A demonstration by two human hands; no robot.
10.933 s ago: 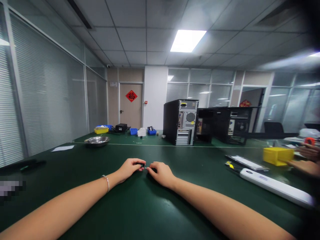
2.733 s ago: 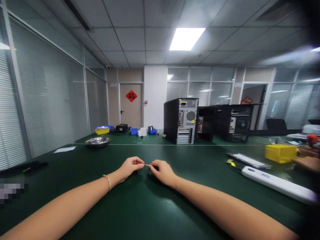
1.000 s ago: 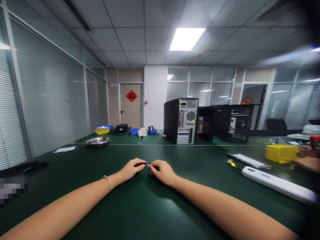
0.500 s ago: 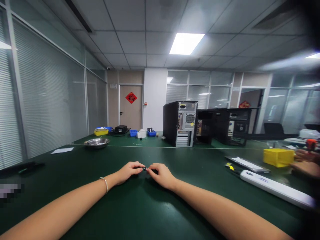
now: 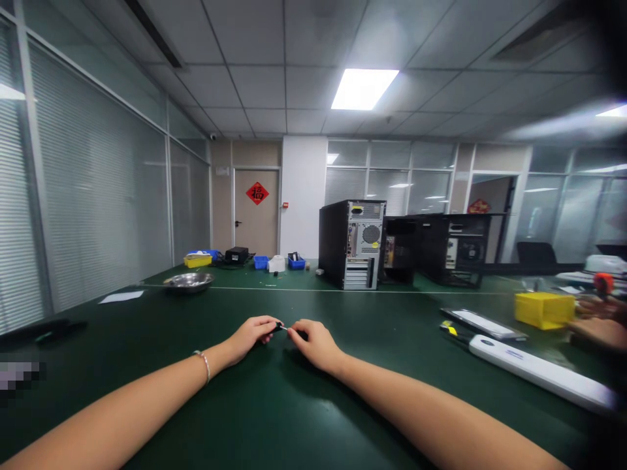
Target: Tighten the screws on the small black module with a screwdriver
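Note:
Above the dark green table (image 5: 235, 418), my left hand (image 5: 252, 337), with a bracelet at its wrist, is closed in a pinch on a small black piece (image 5: 279, 326). A short, thin, pale metallic-looking bit (image 5: 285, 329) spans the narrow gap from that piece to my other fingertips. Thumb and fingers of my right hand (image 5: 317, 343) are pinched at the far end of this bit. Both are too small to name, and my fingers partly cover them.
Ahead stands a computer tower (image 5: 353, 245), with open cases (image 5: 460, 248) beside it. A metal bowl (image 5: 190, 282) sits left. To the right lie a white power strip (image 5: 533, 369) and a yellow box (image 5: 545, 310), near another person's hand (image 5: 600, 326) and a red-handled tool (image 5: 603, 284).
The left fingers have shifted slightly left, away from the right fingertips. More of the black piece and the thin bit now shows between the hands.

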